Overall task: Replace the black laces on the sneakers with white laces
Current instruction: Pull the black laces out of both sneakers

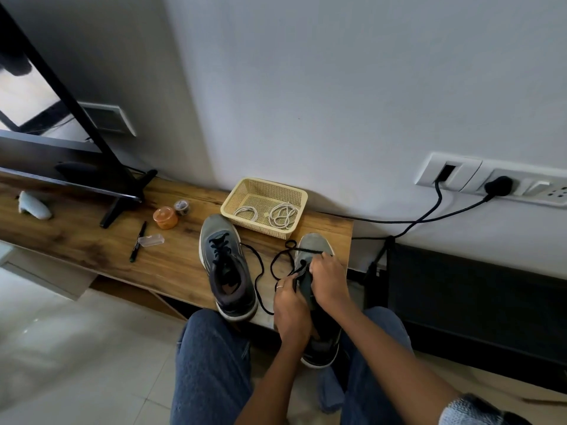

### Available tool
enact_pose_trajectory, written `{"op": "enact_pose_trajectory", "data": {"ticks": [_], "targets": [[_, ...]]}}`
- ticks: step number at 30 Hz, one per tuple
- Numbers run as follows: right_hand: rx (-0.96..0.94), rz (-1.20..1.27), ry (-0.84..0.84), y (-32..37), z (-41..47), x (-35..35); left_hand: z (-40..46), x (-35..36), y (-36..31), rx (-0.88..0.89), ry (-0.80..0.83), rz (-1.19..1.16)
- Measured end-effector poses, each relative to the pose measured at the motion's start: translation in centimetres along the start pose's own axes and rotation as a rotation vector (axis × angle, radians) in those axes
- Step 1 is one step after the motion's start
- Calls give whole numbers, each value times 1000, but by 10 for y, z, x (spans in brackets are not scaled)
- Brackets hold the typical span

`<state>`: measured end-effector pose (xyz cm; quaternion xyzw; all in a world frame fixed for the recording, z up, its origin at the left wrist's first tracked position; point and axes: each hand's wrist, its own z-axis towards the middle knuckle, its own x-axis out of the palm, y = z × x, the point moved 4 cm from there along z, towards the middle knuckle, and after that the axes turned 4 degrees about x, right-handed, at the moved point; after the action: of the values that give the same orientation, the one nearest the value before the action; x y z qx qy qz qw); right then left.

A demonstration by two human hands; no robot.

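Right sneaker (pixel 313 256) at the bench (pixel 92 240) edge, heel hanging off toward the lap, black lace (pixel 260 271) mostly pulled loose and trailing across the wood. Left hand (pixel 290 308) pinching the lace near the eyelets; right hand (pixel 328 280) curled over the tongue, bracing the shoe. Left sneaker (pixel 227 265) alongside, laced in black. White laces (pixel 282 214) coiled in the yellow basket (pixel 300 197) just behind. Lace likely soft, limp, light — best pinched close to an eyelet, or by the stiffer tip.
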<state>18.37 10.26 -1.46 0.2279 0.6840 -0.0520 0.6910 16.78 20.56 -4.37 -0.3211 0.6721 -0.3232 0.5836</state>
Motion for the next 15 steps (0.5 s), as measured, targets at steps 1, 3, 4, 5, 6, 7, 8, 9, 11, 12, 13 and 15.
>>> {"op": "enact_pose_trajectory", "data": {"ticks": [1,3,4,5,6,7,8,9,11,12,13,15], "targets": [[-6,11,26,-1,0,1,0,0,0,-18,-18,-5],[-53,37,82,-2,-1,2,1,-1,0,-68,-52,-8],[-82,62,109,-3,-3,3,1,-1,1,-85,-60,-5],[-106,92,139,-6,-5,4,2,-1,1,-94,-62,0],[-125,137,163,-9,-8,4,2,0,1,-99,-63,4],[-132,205,177,-11,-12,2,3,-1,1,-104,-66,7],[-124,289,176,-14,-16,-1,4,0,2,-109,-72,11],[-97,382,166,-17,-21,-4,5,0,2,-117,-76,17],[-68,546,183,-20,-29,-13,8,0,4,-153,-77,33],[-81,588,218,-18,-32,-15,11,-1,4,-172,-79,40],[-97,609,265,-18,-35,-17,13,-2,5,-185,-84,39],[-113,620,376,-19,-38,-24,16,-5,5,-190,-95,23]]}}
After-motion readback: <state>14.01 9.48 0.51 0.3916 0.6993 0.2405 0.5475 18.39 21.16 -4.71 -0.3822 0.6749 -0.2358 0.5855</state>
